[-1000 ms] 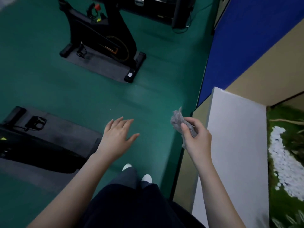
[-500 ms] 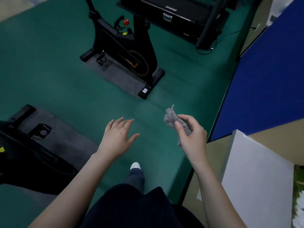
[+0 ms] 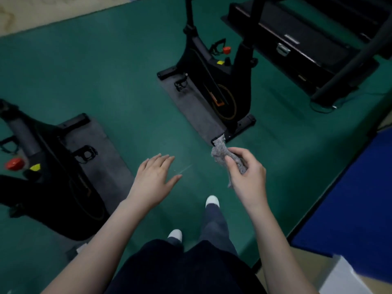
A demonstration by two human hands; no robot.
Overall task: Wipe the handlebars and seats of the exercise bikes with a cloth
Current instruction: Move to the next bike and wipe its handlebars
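Note:
My right hand [image 3: 247, 177] pinches a crumpled grey cloth [image 3: 221, 152] in front of me, above the green floor. My left hand [image 3: 153, 181] hovers beside it with fingers straight and spread, holding nothing. A black exercise bike [image 3: 214, 81] with a red knob stands on a grey mat ahead, and a second black bike [image 3: 44, 166] stands on its mat at the left. The handlebars and seats of both bikes lie outside the view.
A black treadmill [image 3: 307, 45] stands at the back right. A blue wall panel [image 3: 350, 209] and a white box [image 3: 343, 276] line the right side. My legs and white shoes [image 3: 212, 201] are on the green floor [image 3: 106, 71] between the bikes.
The view has swung left and up, bringing both bikes further into sight and pushing the white box off to the right. My right foot has stepped forward. Both hands keep their pose.

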